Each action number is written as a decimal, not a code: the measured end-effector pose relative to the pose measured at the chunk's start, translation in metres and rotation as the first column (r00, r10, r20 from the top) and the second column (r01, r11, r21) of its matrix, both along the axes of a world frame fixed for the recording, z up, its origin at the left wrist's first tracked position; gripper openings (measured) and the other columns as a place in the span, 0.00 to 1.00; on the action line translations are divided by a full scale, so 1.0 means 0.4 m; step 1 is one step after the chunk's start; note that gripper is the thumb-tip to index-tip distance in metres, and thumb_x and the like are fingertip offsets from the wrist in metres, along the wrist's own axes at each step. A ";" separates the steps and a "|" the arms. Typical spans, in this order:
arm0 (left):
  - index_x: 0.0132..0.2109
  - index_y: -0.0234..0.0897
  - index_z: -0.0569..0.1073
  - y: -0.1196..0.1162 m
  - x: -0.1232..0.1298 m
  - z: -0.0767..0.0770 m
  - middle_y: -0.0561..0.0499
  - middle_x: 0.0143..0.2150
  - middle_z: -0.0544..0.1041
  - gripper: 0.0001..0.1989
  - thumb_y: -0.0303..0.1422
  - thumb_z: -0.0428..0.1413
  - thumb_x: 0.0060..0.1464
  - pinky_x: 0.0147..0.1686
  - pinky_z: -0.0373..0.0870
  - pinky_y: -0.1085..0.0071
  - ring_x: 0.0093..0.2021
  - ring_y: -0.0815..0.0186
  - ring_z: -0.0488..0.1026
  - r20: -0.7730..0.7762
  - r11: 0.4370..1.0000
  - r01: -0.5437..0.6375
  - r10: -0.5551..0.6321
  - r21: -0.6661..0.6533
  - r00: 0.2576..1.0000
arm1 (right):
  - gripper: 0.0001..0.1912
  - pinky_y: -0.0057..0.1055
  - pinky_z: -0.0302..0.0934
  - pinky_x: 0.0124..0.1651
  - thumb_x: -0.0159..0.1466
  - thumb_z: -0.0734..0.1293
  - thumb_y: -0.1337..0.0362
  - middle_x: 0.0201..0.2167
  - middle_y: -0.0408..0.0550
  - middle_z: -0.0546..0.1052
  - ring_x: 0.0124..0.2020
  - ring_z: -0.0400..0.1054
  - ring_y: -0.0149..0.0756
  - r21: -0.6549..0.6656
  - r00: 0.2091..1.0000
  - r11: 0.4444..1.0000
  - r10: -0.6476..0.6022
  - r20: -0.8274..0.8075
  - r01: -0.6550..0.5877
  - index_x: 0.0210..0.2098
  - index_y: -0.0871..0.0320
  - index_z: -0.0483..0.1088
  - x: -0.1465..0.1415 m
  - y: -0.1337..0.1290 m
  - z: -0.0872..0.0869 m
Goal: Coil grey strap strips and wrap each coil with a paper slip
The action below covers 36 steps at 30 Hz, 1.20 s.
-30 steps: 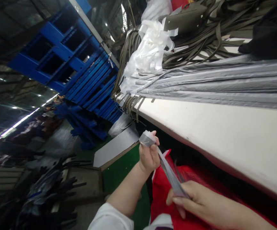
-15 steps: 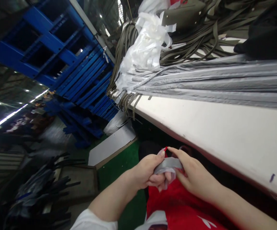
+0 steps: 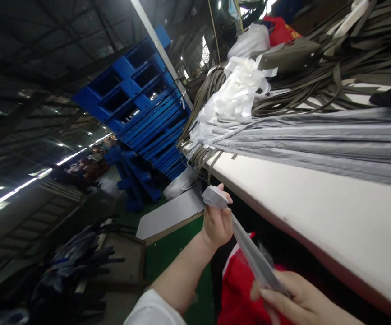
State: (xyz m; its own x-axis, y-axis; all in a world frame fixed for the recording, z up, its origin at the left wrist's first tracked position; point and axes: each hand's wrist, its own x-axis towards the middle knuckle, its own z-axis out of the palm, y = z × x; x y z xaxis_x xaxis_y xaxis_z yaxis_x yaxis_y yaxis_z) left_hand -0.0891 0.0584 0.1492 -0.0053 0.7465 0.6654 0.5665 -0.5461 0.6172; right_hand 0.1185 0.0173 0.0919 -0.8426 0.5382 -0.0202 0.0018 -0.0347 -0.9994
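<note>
A grey fabric strip (image 3: 249, 250) stretches between my two hands, beside the table edge. My left hand (image 3: 218, 221) is raised, its fingers closed around a wound loop of the strip (image 3: 213, 197). Lower down and closer to my body, my right hand (image 3: 290, 295) pinches the strip between thumb and fingers; that hand is partly blurred. Long grey strips of the same look (image 3: 317, 140) lie side by side along the white table (image 3: 317, 189), above my hands in view.
White ribbon (image 3: 229, 99) is heaped at the table's far end. Olive straps (image 3: 317, 85) lie tangled behind it. Blue pallets (image 3: 148, 113) are stacked beyond. A grey board (image 3: 171, 214) lies on the green floor (image 3: 173, 248). Dark strips (image 3: 73, 266) are piled at lower left.
My hands were close together over the strip. Now the left has moved up and away, the right down toward my body, and the strip is drawn out between them. The view has shifted too.
</note>
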 end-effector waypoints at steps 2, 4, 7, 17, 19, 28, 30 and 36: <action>0.49 0.29 0.72 0.001 -0.007 -0.033 0.39 0.37 0.75 0.30 0.52 0.42 0.62 0.48 0.67 0.55 0.40 0.55 0.73 -0.429 0.997 0.077 -0.076 -0.014 0.900 | 0.24 0.27 0.64 0.32 0.68 0.56 0.45 0.22 0.43 0.74 0.25 0.68 0.33 -0.035 0.996 0.996 -0.083 0.019 0.084 0.34 0.58 0.73 0.043 0.021 0.033; 0.37 0.31 0.75 -0.007 -0.008 -0.046 0.41 0.30 0.74 0.32 0.52 0.37 0.63 0.38 0.69 0.61 0.33 0.57 0.73 -0.619 0.970 0.122 -0.228 -0.209 0.752 | 0.23 0.29 0.66 0.33 0.67 0.58 0.46 0.25 0.45 0.76 0.27 0.70 0.36 0.052 0.963 0.971 -0.238 0.130 0.233 0.36 0.57 0.73 0.085 0.056 0.034; 0.25 0.34 0.73 -0.016 -0.009 -0.026 0.47 0.21 0.71 0.33 0.49 0.34 0.65 0.27 0.63 0.70 0.23 0.65 0.69 -0.555 0.801 -0.001 -0.414 -0.599 0.721 | 0.20 0.41 0.67 0.47 0.63 0.64 0.49 0.43 0.52 0.78 0.43 0.72 0.46 0.425 0.806 0.792 -0.556 0.205 0.438 0.47 0.56 0.71 0.112 0.090 -0.003; 0.21 0.33 0.70 -0.032 -0.091 0.077 0.60 0.05 0.52 0.37 0.62 0.42 0.56 0.15 0.61 0.73 0.06 0.74 0.50 0.526 0.046 0.529 -0.072 -0.847 0.848 | 0.33 0.50 0.58 0.64 0.63 0.65 0.61 0.61 0.56 0.66 0.61 0.62 0.47 0.622 0.882 0.715 -0.465 0.078 0.321 0.65 0.52 0.52 -0.011 0.053 -0.096; 0.19 0.32 0.70 -0.045 -0.092 0.081 0.60 0.05 0.51 0.37 0.61 0.42 0.57 0.14 0.60 0.74 0.06 0.73 0.52 0.623 0.048 0.622 0.007 -0.781 0.782 | 0.31 0.50 0.58 0.63 0.63 0.65 0.61 0.60 0.56 0.67 0.61 0.63 0.47 0.594 0.880 0.722 -0.473 0.048 0.356 0.64 0.52 0.55 -0.034 0.064 -0.116; 0.19 0.32 0.71 -0.015 -0.063 0.171 0.61 0.05 0.45 0.43 0.52 0.27 0.65 0.14 0.59 0.76 0.05 0.77 0.40 0.853 0.382 0.764 0.183 -0.520 0.489 | 0.19 0.40 0.65 0.56 0.67 0.60 0.53 0.46 0.51 0.79 0.50 0.72 0.46 0.257 0.957 0.922 -0.285 -0.061 0.291 0.50 0.55 0.71 -0.118 0.089 -0.047; 0.21 0.31 0.73 0.000 -0.065 0.198 0.62 0.06 0.45 0.43 0.50 0.26 0.66 0.16 0.60 0.77 0.05 0.78 0.39 0.880 0.481 0.745 0.149 -0.463 0.451 | 0.23 0.39 0.66 0.55 0.65 0.62 0.50 0.48 0.52 0.79 0.50 0.72 0.48 0.236 0.930 0.900 -0.364 -0.053 0.366 0.53 0.56 0.69 -0.112 0.098 -0.045; 0.32 0.28 0.75 0.029 -0.060 0.234 0.63 0.12 0.50 0.35 0.43 0.31 0.69 0.25 0.66 0.76 0.10 0.79 0.45 0.919 0.680 0.656 0.071 -0.329 0.387 | 0.21 0.39 0.64 0.57 0.66 0.59 0.49 0.50 0.50 0.78 0.53 0.70 0.48 0.284 0.871 0.834 -0.491 -0.007 0.472 0.51 0.53 0.71 -0.080 0.139 -0.105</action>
